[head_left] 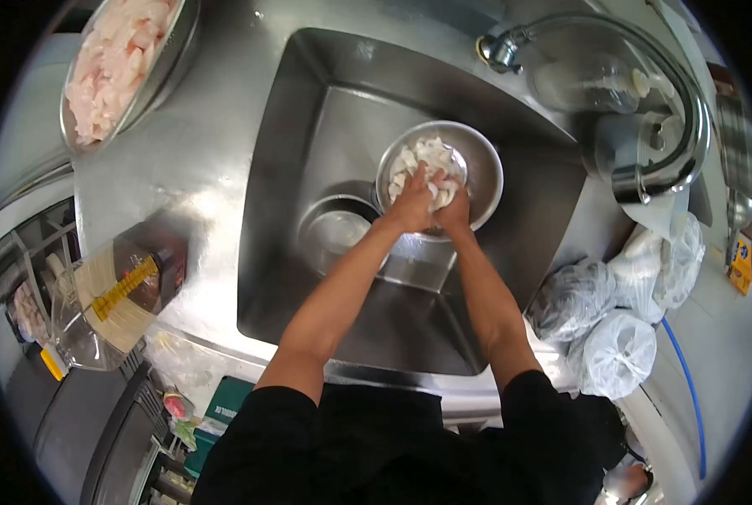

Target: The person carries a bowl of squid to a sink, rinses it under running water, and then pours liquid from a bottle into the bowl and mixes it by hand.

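Note:
Both my hands are inside a round steel bowl [487, 174] in the sink. My left hand [412, 204] presses its curled fingers into a heap of whitish raw food pieces [426, 155], whose kind I cannot make out. Close beside it, my right hand [454, 208] is closed around some of the same pieces. The fingertips of both hands are partly buried. To the lower left of this bowl, a second metal bowl [340, 229] with what looks like clear water sits on the sink floor.
The deep steel sink [359, 324] surrounds both bowls. A curved faucet [688, 93] arches at the upper right. Pale pink raw meat pieces [123, 63] fill a large metal bowl at the upper left. Knotted plastic bags [614, 352] lie right; a clear container [106, 324] stands left.

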Motion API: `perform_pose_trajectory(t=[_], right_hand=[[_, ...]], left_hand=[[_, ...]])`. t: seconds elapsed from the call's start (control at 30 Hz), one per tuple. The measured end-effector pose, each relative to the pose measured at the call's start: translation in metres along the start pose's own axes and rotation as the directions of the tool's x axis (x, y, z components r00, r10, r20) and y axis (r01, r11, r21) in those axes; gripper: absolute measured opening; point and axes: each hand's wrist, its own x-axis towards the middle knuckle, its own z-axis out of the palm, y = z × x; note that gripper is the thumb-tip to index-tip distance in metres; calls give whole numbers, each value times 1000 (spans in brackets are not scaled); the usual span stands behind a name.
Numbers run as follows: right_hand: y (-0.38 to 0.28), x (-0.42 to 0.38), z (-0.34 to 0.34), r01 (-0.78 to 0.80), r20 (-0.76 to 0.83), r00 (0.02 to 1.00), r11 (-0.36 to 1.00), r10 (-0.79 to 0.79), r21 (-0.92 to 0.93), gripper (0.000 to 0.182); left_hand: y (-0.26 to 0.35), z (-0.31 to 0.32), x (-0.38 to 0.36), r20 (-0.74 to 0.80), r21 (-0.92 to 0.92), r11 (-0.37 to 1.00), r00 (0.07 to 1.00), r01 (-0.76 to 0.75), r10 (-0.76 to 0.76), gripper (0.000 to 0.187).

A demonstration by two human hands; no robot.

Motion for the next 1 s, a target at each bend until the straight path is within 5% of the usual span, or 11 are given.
perform_pose_trajectory(t=[0.13,0.23,0.4,0.47,0.53,0.57,0.6,0.63,0.87,0.97,1.0], right_hand=[[-26,16,-60,-355,416,886,876,203,327,79],[-35,-5,-73,136,172,980,972,-103,-193,88],[-10,0,-9,273,-100,938,886,-332,-375,67],[-6,-3,-3,214,-222,953,977,-205,14,52],[-8,14,-15,128,-183,978,976,-95,176,39],[1,19,-25,-188,160,980,829,121,526,36],[9,21,-33,-543,537,825,509,175,668,33],[17,20,-41,-514,509,843,538,172,669,38],[-37,-25,-133,-430,526,848,660,63,615,66],[-30,-24,-113,-298,415,910,679,-11,671,71],[-14,-18,-81,11,259,960,936,-109,353,69]], left_hand=[[20,-29,1,36,276,956,993,97,-111,84],[11,-22,16,20,388,917,995,87,-103,71],[-1,8,37,-113,311,935,983,171,-143,57],[0,13,28,-173,-55,919,903,390,-394,51],[11,5,33,-176,-211,907,898,366,-403,54],[13,6,31,-153,-460,800,853,385,-499,57],[11,11,30,-100,-675,634,805,378,-585,61],[14,18,32,16,-893,358,816,271,-578,67],[43,-32,2,70,-782,571,946,250,-317,78],[33,-31,5,-171,-199,944,940,262,-296,84],[32,-30,4,-173,-197,945,940,260,-295,84]])
